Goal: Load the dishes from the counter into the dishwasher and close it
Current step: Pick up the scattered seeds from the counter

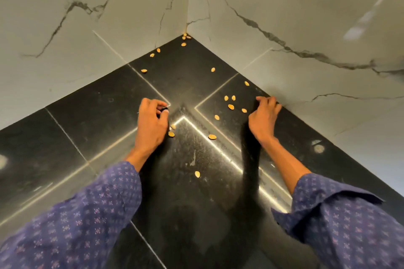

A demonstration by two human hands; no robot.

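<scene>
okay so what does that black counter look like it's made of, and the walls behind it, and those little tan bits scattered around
Counter: looks like polished black stone, perhaps granite; glossy reflections, pale seams between slabs.
Walls: marble-look tile or slab; off-white with dark grey veins, a faint sheen, thin joint lines.
Tan bits: likely seeds or nut shells; small, oval, matte. Too small to be sure.
</scene>
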